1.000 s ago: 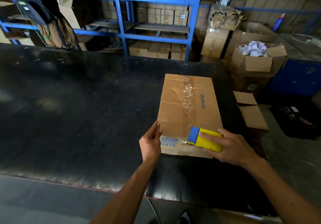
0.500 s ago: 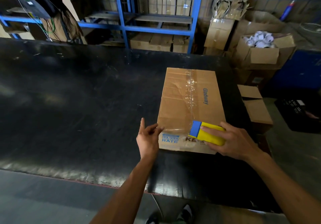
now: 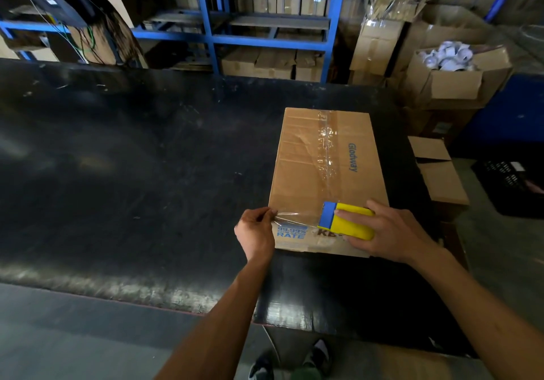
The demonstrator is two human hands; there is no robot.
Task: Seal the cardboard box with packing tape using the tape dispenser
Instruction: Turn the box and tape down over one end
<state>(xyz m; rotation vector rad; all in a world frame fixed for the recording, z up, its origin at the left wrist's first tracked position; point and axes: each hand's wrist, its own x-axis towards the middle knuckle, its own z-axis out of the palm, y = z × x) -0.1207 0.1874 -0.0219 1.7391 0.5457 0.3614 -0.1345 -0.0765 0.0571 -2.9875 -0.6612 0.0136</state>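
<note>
Near the tabletop's (image 3: 147, 173) front-right corner, the left hand (image 3: 255, 233) now pinches freshly drawn tape (image 3: 297, 216) while the right hand (image 3: 391, 233) grips the dispenser (image 3: 348, 223) on the cardboard box (image 3: 303, 155), probably starting 1 crosswise strip.

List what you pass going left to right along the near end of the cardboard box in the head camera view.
left hand pinching the tape end → stretched clear tape → yellow and blue tape dispenser → right hand gripping the dispenser, all at the near end of the cardboard box.
</note>
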